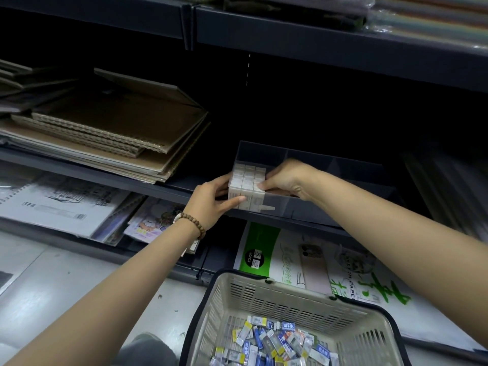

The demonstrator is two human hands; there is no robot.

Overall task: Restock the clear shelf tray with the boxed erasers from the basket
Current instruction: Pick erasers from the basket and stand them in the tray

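A clear shelf tray (330,167) with dividers stands on the middle shelf. Its left front compartment holds a tight block of white boxed erasers (247,180). My left hand (211,199) is outside the tray's left front corner, fingers straight against the clear wall in front of the block. My right hand (285,180) reaches into the tray from the right, fingertips on the block's right edge. A beige basket (266,302) with a dark rim sits on the floor below, with several small blue, white and yellow boxed erasers (274,344) in its bottom.
Flat cardboard sheets and pads (111,133) lie stacked on the shelf to the left. Sketch pads (60,204) and a green-and-white sketch paper pack (311,262) lie on the lower shelf. An upper shelf edge (330,46) overhangs the tray. My knee (148,350) is beside the basket.
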